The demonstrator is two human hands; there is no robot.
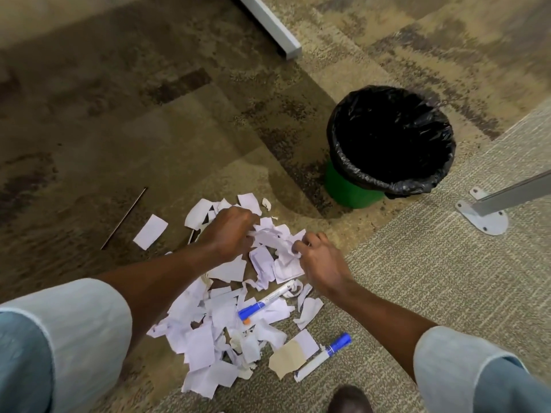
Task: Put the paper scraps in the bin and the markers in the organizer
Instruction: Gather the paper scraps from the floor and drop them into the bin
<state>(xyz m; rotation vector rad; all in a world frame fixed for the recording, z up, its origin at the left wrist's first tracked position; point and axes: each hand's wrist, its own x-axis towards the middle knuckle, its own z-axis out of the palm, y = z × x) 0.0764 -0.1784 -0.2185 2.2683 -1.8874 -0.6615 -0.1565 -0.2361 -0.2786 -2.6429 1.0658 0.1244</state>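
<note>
A heap of torn white paper scraps (208, 332) lies on the carpet in front of me. My left hand (229, 234) and my right hand (320, 259) are both closed around a crumpled bunch of scraps (275, 238) at the far side of the heap. A white marker with a blue cap (264, 302) lies on the scraps below my hands. A second blue-capped marker (325, 356) lies on the carpet at the heap's right edge, beside a brown scrap (287, 357). The green bin with a black liner (390, 144) stands open to the upper right. No organizer is in view.
A thin dark stick (123, 217) lies on the carpet left of the heap, near a single loose scrap (150, 231). A grey metal leg with a bolted foot plate (484, 217) stands right of the bin. Another grey bar (269, 23) crosses the top. My shoe tip (350, 399) shows at the bottom.
</note>
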